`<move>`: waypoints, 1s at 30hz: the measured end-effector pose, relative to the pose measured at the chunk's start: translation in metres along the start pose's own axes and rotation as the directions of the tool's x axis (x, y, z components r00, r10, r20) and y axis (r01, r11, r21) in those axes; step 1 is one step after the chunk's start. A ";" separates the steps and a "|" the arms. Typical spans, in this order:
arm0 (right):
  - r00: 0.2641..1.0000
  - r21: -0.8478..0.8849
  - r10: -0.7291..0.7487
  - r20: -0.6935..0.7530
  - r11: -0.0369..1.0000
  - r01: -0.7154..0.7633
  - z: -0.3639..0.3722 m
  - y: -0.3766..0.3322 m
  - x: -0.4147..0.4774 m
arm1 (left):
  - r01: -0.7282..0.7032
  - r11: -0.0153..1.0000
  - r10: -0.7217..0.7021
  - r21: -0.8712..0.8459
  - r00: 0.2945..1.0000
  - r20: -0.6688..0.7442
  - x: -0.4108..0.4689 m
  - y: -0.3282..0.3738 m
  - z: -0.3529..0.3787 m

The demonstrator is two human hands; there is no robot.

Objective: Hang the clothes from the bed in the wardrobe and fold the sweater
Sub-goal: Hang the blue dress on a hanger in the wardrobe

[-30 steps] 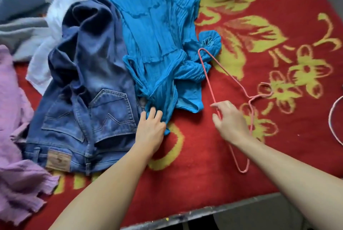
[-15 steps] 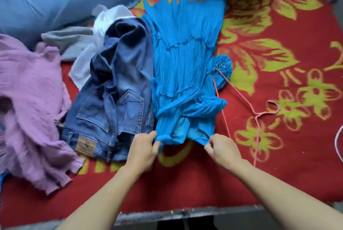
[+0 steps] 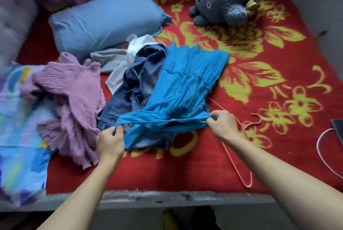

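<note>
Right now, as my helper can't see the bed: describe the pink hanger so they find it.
On the red flowered blanket, look right of the blue dress. The pink hanger lies flat there, thin wire with a hook, unlike the white loop farther right.

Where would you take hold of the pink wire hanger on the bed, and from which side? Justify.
Pinch the pink hanger at the twisted neck below its hook, coming from above on the right. It lies flat on the red blanket, the neck bare, while its far corner is tucked under the blue dress.
</note>
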State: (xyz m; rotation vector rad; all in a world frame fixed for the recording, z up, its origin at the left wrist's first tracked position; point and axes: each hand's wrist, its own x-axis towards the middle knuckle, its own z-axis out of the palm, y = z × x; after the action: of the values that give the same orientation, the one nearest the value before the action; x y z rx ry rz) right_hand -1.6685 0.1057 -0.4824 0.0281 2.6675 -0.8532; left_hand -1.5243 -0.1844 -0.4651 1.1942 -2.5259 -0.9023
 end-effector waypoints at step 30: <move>0.649 0.168 -0.390 -0.653 0.761 0.627 -0.340 -0.348 -0.128 | -0.359 0.473 0.269 -0.805 0.928 -0.256 0.070 0.271 -0.392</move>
State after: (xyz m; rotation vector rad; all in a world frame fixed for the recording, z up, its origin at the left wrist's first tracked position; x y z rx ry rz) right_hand -1.6958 0.0236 0.0133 -0.5001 3.0586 -1.8197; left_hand -1.5744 -0.2780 0.0049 0.3958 -1.6765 -1.6220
